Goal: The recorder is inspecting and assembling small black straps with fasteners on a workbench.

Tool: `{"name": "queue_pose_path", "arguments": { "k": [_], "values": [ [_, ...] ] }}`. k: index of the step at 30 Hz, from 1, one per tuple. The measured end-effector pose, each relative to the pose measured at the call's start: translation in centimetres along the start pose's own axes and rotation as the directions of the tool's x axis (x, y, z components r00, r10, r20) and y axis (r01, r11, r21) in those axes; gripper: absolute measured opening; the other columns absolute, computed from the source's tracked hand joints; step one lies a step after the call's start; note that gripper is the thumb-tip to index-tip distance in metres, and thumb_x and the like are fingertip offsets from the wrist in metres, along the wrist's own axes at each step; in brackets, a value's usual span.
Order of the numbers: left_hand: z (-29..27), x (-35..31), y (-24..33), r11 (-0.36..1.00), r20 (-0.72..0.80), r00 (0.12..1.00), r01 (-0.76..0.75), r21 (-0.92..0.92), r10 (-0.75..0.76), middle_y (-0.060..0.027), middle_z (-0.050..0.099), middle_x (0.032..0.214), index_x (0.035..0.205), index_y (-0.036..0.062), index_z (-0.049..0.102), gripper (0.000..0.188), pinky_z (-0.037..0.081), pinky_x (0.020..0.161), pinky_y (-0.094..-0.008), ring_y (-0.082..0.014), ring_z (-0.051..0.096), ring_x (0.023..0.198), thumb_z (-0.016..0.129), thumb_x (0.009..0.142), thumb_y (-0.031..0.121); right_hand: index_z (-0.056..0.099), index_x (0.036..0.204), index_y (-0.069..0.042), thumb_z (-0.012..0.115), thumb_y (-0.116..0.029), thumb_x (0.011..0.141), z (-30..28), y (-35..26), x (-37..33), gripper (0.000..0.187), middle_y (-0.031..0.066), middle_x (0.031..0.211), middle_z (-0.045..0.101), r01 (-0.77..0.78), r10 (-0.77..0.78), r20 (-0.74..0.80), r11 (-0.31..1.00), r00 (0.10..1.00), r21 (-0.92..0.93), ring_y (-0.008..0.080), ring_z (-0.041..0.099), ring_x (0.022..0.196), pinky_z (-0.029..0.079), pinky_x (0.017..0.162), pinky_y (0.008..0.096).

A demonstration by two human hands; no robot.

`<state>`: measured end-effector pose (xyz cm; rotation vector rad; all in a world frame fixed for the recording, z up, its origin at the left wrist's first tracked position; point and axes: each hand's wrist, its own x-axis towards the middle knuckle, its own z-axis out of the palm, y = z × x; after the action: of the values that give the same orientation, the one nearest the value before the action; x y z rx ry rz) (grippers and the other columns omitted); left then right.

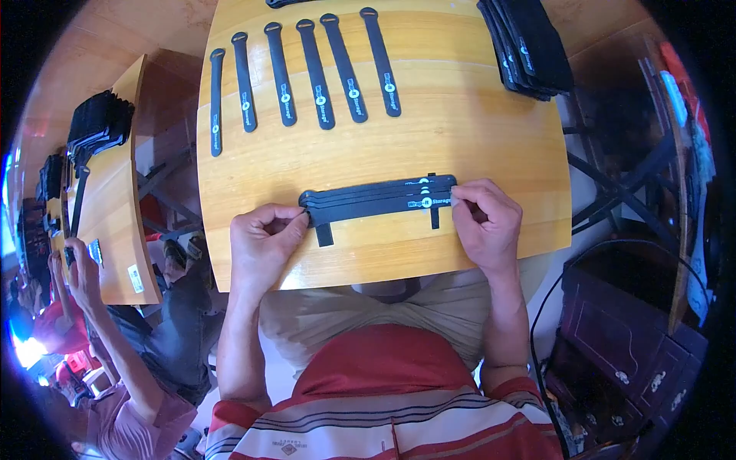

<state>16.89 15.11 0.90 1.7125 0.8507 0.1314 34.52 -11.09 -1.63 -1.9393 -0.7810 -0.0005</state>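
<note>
A stack of black hook-and-loop straps [360, 205], fanned slightly so their edges show, lies crosswise near the table's front edge. My left hand [268, 238] pinches the stack's left end between thumb and fingers. At the right end, my right hand [488, 222] pinches the straps in the same way. Two short black strips [325, 234] run under the stack and poke out toward me, one near each end. Farther back, several single black straps [320, 77] with slotted round ends lie spaced out in a row.
A pile of black straps [525, 50] sits at the table's far right corner. The wooden table [460, 138] has its front edge close to my lap. To the left, a co-worker's hand [83, 272] holds a strap at another table, which bears a black pile [100, 123]. A dark cabinet [621, 345] stands at the right.
</note>
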Motion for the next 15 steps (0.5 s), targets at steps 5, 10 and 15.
{"name": "queue_pose_path", "arguments": {
  "k": [5, 10, 15],
  "values": [
    [-0.06, 0.00, 0.14, 1.000, 0.008, 1.000, -0.007, 0.008, 0.007, -0.0024, 0.073, 0.078, 0.095, -0.0049, 0.077, 0.007, 0.050, 0.061, -0.0199, -0.0034, 0.061, 0.067, 0.076, 0.091, 0.001, 0.071, 0.093, 0.001, 0.069, 0.007, 0.083, -0.07, -0.21, -0.02, 0.012, 0.0112, 0.081, 0.068, -0.006, 0.006, -0.007, 1.000, 1.000, -0.004, 0.0153, 0.062, 0.061, 0.047, 0.053, 0.0286],
    [-0.02, 0.06, -0.06, 1.000, 0.001, 1.000, 0.006, 0.005, -0.006, -0.0021, 0.073, 0.077, 0.094, -0.0046, 0.077, 0.007, 0.050, 0.061, -0.0202, -0.0035, 0.061, 0.066, 0.076, 0.091, 0.002, 0.071, 0.093, 0.001, 0.069, 0.007, 0.084, -0.01, -0.16, -0.16, 0.012, 0.0117, 0.082, 0.068, -0.014, 0.014, -0.012, 1.000, 1.000, 0.004, 0.0152, 0.062, 0.061, 0.047, 0.053, 0.0283],
    [-0.18, -0.01, 0.12, 0.999, -0.001, 1.000, 0.018, 0.033, -0.017, -0.0018, 0.072, 0.077, 0.094, -0.0048, 0.077, 0.007, 0.051, 0.061, -0.0206, -0.0037, 0.061, 0.066, 0.077, 0.091, 0.002, 0.071, 0.093, 0.001, 0.069, 0.007, 0.084, 0.04, -0.32, -0.20, 0.012, 0.0133, 0.083, 0.069, -0.042, 0.042, -0.005, 0.999, 0.999, 0.016, 0.0183, 0.065, 0.063, 0.050, 0.056, 0.0298]
  ]
}}
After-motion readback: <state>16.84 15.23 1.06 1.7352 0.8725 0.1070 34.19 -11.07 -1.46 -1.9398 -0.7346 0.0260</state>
